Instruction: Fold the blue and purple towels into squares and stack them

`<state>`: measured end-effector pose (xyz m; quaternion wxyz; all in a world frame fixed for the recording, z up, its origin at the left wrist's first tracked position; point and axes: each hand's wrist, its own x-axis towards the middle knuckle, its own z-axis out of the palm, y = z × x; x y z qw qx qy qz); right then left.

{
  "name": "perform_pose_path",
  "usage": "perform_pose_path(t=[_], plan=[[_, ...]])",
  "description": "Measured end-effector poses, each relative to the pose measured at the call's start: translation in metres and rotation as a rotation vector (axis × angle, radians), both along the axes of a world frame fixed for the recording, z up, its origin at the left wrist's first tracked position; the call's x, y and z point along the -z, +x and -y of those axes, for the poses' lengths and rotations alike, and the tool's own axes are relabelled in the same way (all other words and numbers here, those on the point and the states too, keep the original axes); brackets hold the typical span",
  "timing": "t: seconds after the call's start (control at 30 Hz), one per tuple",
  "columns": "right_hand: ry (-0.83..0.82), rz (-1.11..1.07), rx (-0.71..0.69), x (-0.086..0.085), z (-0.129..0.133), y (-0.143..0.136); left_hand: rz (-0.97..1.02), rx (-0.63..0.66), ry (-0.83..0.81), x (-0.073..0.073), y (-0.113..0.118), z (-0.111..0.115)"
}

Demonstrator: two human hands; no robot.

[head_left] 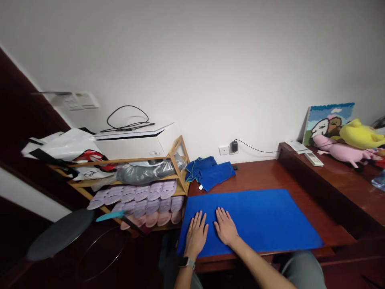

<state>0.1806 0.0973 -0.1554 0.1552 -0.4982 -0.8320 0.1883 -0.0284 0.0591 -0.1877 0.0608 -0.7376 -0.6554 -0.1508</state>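
Knee [304, 269]: one, in grey-green cloth, at the near edge of the counter [255, 172], right of centre.
Watch [189, 262]: one, on the left wrist.
Left hand [196, 236]: palm down on the near left part of the blue mat; fingers [196, 220] straight, slightly parted, grasping nothing.
Right hand [226, 229]: just to the right, also flat on the mat; fingers extended, grasping nothing.
Blue mat [264, 220]: rectangular, spread flat on the reddish-brown counter beneath both hands.
Slippers [141, 192]: lilac and pink, in rows on a wooden rack [180, 160], left.
Blue cloth [215, 174]: crumpled, beyond the mat's far left part.
Remote control [314, 159]: white, on the raised ledge [339, 176], right.
Plush toys [339, 150]: pink and yellow, same ledge.
Black plug [234, 146]: in the far wall [225, 80].
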Motion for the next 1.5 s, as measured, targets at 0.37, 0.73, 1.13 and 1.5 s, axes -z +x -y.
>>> perform_pose_path(t=[0.37,0.73,1.13,1.5], plan=[[-0.053,0.003,-0.012,0.01,0.011,-0.064,-0.042,-0.089,-0.1,0.018,-0.025,0.007],[-0.004,0.338,0.447,0.058,-0.036,0.259,-0.015,-0.097,-0.084,0.015,-0.027,0.003],[-0.064,0.402,0.638,0.069,-0.049,0.384,-0.008,-0.093,-0.085,0.016,-0.03,-0.002],[0.132,0.199,0.266,0.007,-0.045,0.173,0.024,-0.026,-0.012,-0.001,-0.039,-0.024]])
